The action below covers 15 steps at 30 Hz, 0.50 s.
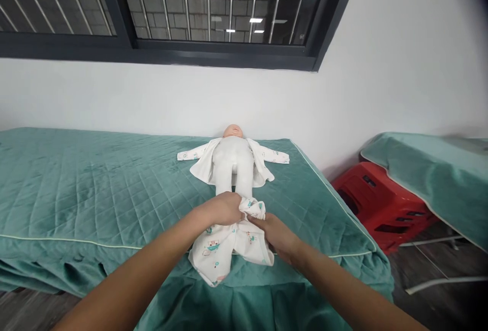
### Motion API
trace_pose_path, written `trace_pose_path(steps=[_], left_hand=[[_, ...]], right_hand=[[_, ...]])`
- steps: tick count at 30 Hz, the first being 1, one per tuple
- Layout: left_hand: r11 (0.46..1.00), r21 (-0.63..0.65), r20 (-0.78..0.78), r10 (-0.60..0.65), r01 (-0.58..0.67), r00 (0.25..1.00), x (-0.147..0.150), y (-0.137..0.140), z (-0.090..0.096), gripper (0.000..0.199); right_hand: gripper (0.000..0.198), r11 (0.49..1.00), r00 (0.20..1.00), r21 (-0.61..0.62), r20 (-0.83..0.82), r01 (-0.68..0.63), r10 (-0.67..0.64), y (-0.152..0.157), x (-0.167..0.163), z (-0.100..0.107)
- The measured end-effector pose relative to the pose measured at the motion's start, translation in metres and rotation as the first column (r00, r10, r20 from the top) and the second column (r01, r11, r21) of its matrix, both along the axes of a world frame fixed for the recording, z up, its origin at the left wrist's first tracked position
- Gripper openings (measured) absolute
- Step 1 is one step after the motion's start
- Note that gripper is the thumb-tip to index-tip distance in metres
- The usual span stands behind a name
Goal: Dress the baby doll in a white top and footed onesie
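Note:
A baby doll (pixel 233 160) lies on its back on the green bed, its head towards the wall. Its arms are in the sleeves of a white printed jacket (pixel 203 168), which hangs open to both sides. At the doll's feet I have a pair of white printed baby trousers (pixel 217 249), bunched at the top, the legs hanging over the bed's front edge. My left hand (pixel 226 209) is closed on the bunched waist, by the doll's lower legs. My right hand (pixel 277 234) grips the same cloth from the right. The doll's feet are hidden behind the cloth and my hands.
The green quilted bedspread (pixel 95 188) stretches far to the left. To the right stand red plastic stools (pixel 381 204), partly under another green cover (pixel 438 168). A metal leg (pixel 446 281) rests on the dark floor. Behind the bed are a white wall and a barred window (pixel 221 10).

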<state>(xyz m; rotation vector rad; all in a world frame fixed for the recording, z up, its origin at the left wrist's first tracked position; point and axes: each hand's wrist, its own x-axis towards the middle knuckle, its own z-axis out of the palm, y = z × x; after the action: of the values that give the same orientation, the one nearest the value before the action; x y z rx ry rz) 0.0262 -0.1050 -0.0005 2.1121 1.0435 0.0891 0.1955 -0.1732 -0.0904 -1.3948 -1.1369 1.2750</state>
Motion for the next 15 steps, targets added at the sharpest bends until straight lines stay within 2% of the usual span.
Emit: trace_pose_path(steps=[2, 4, 8, 12, 15], left_hand=[[1.0, -0.016, 0.038, -0.011, 0.011, 0.999, 0.001, 0.002, -0.007, 0.022], [0.999, -0.032, 0.089, -0.028, 0.031, 0.996, 0.0, 0.004, -0.013, 0.026], [0.996, -0.091, 0.153, -0.01, 0.024, 0.988, -0.006, 0.007, -0.015, 0.031], [0.967, -0.25, 0.179, 0.088, -0.041, 0.98, -0.012, 0.008, -0.013, 0.034], [0.908, -0.419, 0.288, 0.16, -0.026, 0.944, -0.015, 0.011, -0.016, 0.036]], right_hand=[[0.038, 0.999, 0.998, -0.012, 0.031, -0.046, 0.047, 0.003, 0.004, -0.009], [0.045, 0.998, 0.998, 0.043, 0.049, -0.051, 0.048, 0.006, 0.005, -0.017], [0.052, 0.989, 0.997, 0.139, 0.053, 0.045, -0.053, 0.006, -0.002, -0.024], [0.05, 0.975, 0.983, 0.156, 0.071, 0.156, -0.169, 0.003, -0.011, -0.019], [0.046, 0.958, 0.977, 0.193, -0.01, 0.212, -0.214, 0.004, -0.018, -0.015]])
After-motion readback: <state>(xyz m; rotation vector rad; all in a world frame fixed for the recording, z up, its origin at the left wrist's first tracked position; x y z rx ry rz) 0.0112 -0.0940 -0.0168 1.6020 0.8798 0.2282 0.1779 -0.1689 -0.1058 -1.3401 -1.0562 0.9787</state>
